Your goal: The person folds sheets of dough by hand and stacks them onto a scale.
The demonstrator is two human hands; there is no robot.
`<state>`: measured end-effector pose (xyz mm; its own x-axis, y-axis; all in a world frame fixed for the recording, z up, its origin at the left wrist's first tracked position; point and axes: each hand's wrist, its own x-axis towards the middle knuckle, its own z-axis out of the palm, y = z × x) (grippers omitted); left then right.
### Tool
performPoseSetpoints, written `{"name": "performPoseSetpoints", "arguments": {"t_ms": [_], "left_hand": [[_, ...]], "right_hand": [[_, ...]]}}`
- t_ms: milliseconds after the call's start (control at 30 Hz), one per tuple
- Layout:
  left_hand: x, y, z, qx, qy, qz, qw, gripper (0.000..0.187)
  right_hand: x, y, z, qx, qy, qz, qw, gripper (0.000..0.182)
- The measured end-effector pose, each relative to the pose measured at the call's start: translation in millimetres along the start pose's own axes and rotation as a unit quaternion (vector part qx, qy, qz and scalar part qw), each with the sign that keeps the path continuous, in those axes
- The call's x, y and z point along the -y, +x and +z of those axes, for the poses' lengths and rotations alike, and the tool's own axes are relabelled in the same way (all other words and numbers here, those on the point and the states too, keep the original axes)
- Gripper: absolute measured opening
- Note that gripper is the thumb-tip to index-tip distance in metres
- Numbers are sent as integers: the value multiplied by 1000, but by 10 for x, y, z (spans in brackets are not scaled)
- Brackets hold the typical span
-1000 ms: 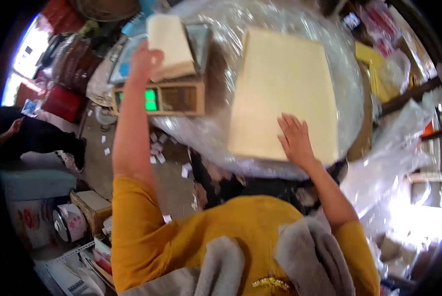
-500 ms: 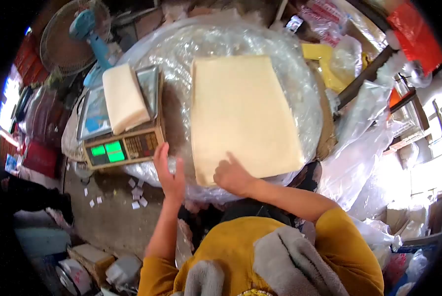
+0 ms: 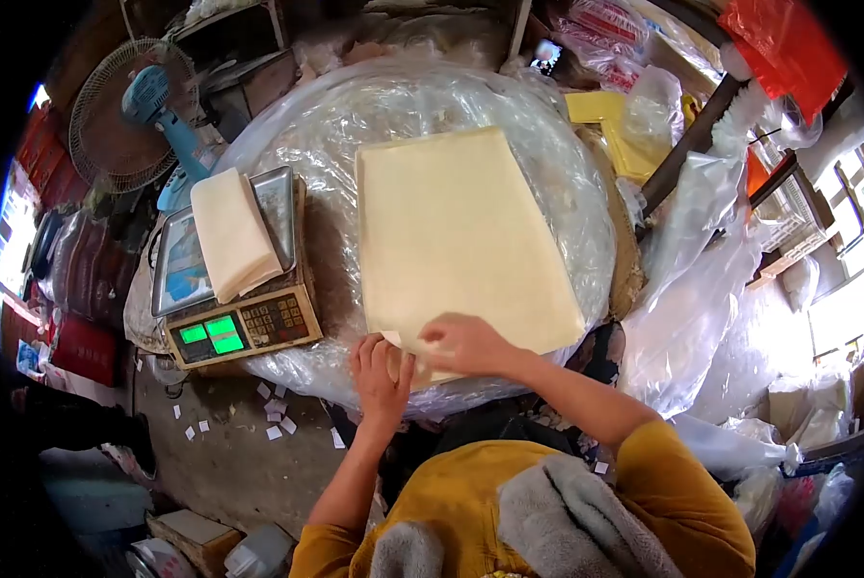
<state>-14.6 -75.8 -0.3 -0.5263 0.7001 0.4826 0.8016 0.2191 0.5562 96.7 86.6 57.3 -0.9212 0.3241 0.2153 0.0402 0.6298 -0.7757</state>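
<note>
A stack of large cream sheets (image 3: pixel 461 231) lies on a round surface covered with clear plastic (image 3: pixel 326 125). My left hand (image 3: pixel 379 376) is at the sheets' near left corner, its fingers closed on a corner that looks lifted. A small white slip (image 3: pixel 391 338) shows just above those fingers. Close by on the right, my right hand (image 3: pixel 459 344) hovers over the near edge with its fingers bent together; whether they hold anything is too small to tell. To the left, a folded cream stack (image 3: pixel 231 231) rests on the tray of a digital scale (image 3: pixel 244 328) with a green lit display.
A blue fan (image 3: pixel 157 111) stands behind the scale. Clear plastic sheeting (image 3: pixel 687 289) hangs at the right, near yellow material (image 3: pixel 610 125) and a red bag (image 3: pixel 788 58). Small white paper pieces (image 3: pixel 275 419) are scattered on the floor at the lower left.
My left hand has moved right from beside the scale to the sheets' near left corner and closed on it. My right hand has stayed near that edge, its pointing finger now drawn in.
</note>
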Motion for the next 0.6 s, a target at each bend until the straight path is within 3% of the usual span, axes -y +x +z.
{"name": "performPoseSetpoints", "arguments": {"t_ms": [33,133,267,433,533,567,600], "left_hand": [[-46,51,11,-18,-33,-8,999,38],[-102,80,25,-45,-109,-45,992,32],[-208,98,-60,-24,-162,-117,980,32],[-129,41,52,-2,-74,-168,983,29],[-137,40,52,-69,26,-130,989,29],[-163,62,32,-100,72,-106,987,30],[-172,91,8,-54,41,-71,995,33]], "right_hand": [[-31,-51,46,31,-64,-26,997,30],[-145,-64,144,-21,-47,25,998,33],[-102,-27,103,32,-9,94,995,34],[-193,37,100,89,-7,136,987,38],[-272,150,-108,-4,71,230,970,42],[-266,183,-227,-53,36,220,973,41],[-199,190,-261,-65,32,216,974,40]]}}
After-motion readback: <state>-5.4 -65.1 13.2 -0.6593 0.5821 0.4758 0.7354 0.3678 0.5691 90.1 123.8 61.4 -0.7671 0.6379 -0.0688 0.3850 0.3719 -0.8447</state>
